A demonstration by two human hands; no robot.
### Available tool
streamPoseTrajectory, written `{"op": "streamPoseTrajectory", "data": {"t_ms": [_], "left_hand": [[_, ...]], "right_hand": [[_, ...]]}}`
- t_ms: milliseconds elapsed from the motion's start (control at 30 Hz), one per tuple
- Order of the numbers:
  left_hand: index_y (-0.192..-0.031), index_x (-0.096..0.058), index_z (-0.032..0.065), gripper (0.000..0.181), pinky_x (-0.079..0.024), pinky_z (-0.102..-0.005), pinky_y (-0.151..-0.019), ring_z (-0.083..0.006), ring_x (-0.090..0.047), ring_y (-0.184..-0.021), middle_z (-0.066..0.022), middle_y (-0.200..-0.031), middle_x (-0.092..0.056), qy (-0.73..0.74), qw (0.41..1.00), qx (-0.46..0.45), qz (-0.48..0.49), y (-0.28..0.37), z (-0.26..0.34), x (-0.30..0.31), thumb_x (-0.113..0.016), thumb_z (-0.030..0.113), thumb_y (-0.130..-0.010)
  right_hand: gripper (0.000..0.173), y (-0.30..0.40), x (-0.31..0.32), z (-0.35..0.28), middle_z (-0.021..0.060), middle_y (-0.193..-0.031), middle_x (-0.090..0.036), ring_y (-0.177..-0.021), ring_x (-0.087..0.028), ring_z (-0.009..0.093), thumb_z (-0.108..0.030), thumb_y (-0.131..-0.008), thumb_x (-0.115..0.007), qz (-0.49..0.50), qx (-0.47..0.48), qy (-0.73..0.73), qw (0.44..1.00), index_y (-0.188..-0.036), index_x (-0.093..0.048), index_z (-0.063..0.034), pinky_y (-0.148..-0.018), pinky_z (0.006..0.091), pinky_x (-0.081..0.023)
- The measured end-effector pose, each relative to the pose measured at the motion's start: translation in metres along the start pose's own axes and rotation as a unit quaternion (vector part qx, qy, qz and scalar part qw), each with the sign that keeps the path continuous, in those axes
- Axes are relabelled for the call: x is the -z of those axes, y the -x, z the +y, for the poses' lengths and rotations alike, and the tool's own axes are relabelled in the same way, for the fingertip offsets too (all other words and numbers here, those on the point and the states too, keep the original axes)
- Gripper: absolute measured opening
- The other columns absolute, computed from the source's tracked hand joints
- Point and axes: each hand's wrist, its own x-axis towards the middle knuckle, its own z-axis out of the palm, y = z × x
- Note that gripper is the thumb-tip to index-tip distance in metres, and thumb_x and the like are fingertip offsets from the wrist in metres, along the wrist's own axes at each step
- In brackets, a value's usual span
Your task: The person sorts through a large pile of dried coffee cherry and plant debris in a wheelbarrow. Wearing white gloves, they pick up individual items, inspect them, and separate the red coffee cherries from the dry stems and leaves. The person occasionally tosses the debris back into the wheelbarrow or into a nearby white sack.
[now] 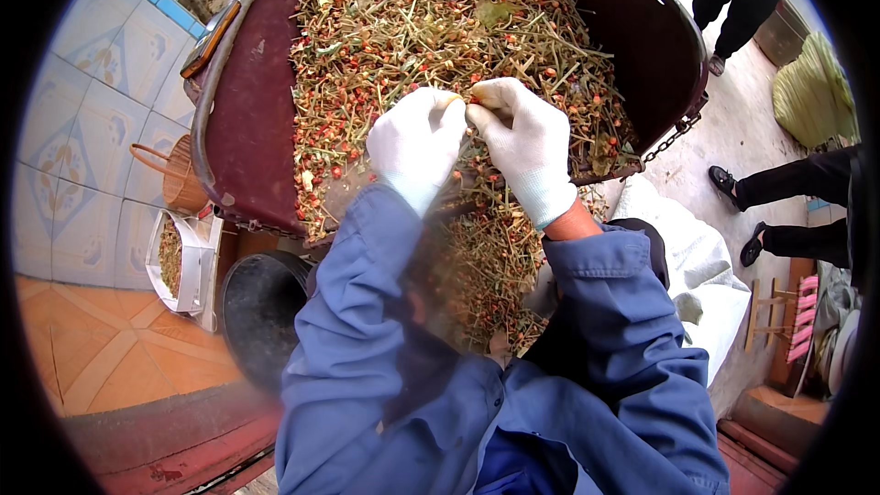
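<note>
My left hand (416,141) and my right hand (533,134), both in white knit gloves with yellow-stained fingertips, meet in front of me. Their thumbs and index fingers are pinched together at a small reddish plant piece (471,99), mostly hidden by the fingertips. Directly beneath and beyond them lies a heap of dry plant stalks (440,27) mixed with red and orange pods or berries. The heap fills a dark red metal cart bed (251,103). More of the same stalks (488,275) lie lower down, between my forearms.
Left of the cart are a wicker basket (180,172), a white bag (196,275) of plant bits and a black bucket (265,316). An orange-edged device (212,38) rests on the rim. White sacking (701,268), a chain (677,137) and people's legs (790,182) are at right.
</note>
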Motion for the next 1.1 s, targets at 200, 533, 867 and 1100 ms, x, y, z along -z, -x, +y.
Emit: {"op": "streamPoseTrajectory", "data": {"t_ms": [200, 533, 867, 1100], "left_hand": [[-0.096, -0.076, 0.0087, 0.018, -0.057, -0.0335, -0.071, -0.0221, -0.074, -0.075, -0.0095, -0.081, -0.076, 0.04, 0.996, 0.073, -0.043, -0.001, 0.001, 0.002, -0.072, 0.025, -0.089], [-0.099, -0.073, -0.0015, 0.017, -0.051, -0.0244, -0.065, -0.0056, -0.062, -0.07, -0.0022, -0.078, -0.072, 0.089, 0.987, 0.101, -0.087, -0.002, -0.005, 0.003, -0.071, 0.014, -0.093], [-0.098, -0.075, 0.0001, 0.017, -0.054, -0.0262, -0.068, -0.0077, -0.066, -0.072, -0.0059, -0.081, -0.075, 0.039, 0.994, 0.069, -0.081, 0.0, 0.001, 0.0, -0.073, 0.015, -0.091], [-0.1, -0.074, 0.0, 0.016, -0.052, -0.0246, -0.064, -0.0072, -0.064, -0.067, -0.0029, -0.079, -0.072, 0.096, 0.987, 0.095, -0.085, 0.0, -0.002, -0.005, -0.071, 0.015, -0.093]], "right_hand": [[0.015, -0.002, 0.0, 0.004, 0.0123, -0.088, -0.072, -0.079, -0.072, 0.029, -0.01, -0.086, -0.074, 0.003, 0.066, 0.056, 0.996, -0.1, -0.07, -0.0067, -0.07, 0.035, -0.057], [0.014, 0.001, -0.004, 0.004, 0.0121, -0.088, -0.07, -0.078, -0.071, 0.031, -0.007, -0.085, -0.073, 0.013, 0.091, 0.057, 0.994, -0.098, -0.069, -0.008, -0.069, 0.0364, -0.056], [0.012, -0.003, 0.001, 0.004, 0.0116, -0.081, -0.071, -0.074, -0.072, 0.029, -0.005, -0.081, -0.072, 0.005, 0.041, 0.051, 0.998, -0.092, -0.069, -0.0077, -0.067, 0.0352, -0.057], [0.01, -0.009, 0.003, -0.002, 0.0098, -0.078, -0.074, -0.072, -0.074, 0.017, -0.003, -0.08, -0.07, -0.007, -0.018, -0.01, 1.0, -0.09, -0.071, -0.0041, -0.067, 0.0289, -0.057]]}}
